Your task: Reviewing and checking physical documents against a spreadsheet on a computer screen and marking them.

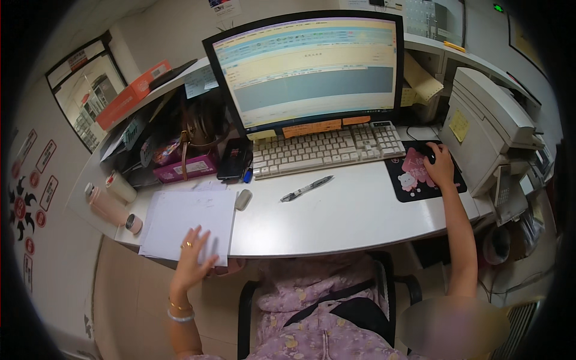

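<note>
My right hand [441,164] is closed over a black computer mouse [430,154] on a dark mouse pad [410,187] with a pink and white cartoon print. Fingers spread, my left hand [195,259] is at the near edge of a stack of white paper [189,219]; whether it touches the sheets I cannot tell. Between my hands a grey and clear pen [306,188] lies on the white desk [288,231]. A small grey oblong object [243,200] rests beside the paper. Behind the pen is a pale keyboard [329,149], below a lit monitor [312,72].
A pink bottle [108,205] and a cream bottle [120,186] stand at the left. Behind the paper are a purple box [187,166] and a dark phone-like device [234,159]. A bulky printer [489,129] takes up the right side. My chair's armrest [410,288] is below the desk.
</note>
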A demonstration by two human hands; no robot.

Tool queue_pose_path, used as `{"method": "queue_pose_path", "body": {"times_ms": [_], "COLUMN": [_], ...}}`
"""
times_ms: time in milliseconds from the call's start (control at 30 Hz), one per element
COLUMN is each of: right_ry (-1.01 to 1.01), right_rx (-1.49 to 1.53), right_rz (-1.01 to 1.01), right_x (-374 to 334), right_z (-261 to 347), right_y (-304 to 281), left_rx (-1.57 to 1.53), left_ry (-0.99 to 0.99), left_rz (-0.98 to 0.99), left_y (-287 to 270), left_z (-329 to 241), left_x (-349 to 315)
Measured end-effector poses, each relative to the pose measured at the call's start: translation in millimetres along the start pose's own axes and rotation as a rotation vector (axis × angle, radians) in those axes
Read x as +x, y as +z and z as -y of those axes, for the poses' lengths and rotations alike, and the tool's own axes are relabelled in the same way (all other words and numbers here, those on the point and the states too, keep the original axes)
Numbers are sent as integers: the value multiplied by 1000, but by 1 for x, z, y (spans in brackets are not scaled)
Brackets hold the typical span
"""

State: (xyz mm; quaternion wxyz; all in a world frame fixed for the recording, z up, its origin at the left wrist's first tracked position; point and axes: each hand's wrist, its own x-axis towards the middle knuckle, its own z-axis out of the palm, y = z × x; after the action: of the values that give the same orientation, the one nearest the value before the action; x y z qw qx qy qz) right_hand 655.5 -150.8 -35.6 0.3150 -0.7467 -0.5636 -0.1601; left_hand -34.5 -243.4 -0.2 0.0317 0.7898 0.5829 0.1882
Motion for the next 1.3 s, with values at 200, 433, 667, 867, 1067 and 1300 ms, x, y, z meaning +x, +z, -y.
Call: {"method": "queue_pose_path", "body": {"times_ms": [200, 433, 667, 867, 1067, 1300], "right_ry": [-45, -33, -125, -96, -127, -190], "right_rx": [49, 53, 60, 55, 68, -63], "right_rz": [62, 55, 36, 81, 70, -62], "right_x": [-1, 3, 7, 7, 11, 13], "right_z": [8, -15, -26, -27, -30, -19], "right_y": [6, 0, 14, 14, 22, 12], "left_rx": [125, 302, 207, -168, -832, -567], "left_ry": [-69, -92, -44, -370, -490, -663], "left_rz": [34, -89, -195, -296, -792, -589], "left_y": [4, 15, 12, -15, -25, -5], "left_z": [-19, 10, 32, 50, 85, 77], "left_x": [-48, -26, -25, -17, -19, -45]}}
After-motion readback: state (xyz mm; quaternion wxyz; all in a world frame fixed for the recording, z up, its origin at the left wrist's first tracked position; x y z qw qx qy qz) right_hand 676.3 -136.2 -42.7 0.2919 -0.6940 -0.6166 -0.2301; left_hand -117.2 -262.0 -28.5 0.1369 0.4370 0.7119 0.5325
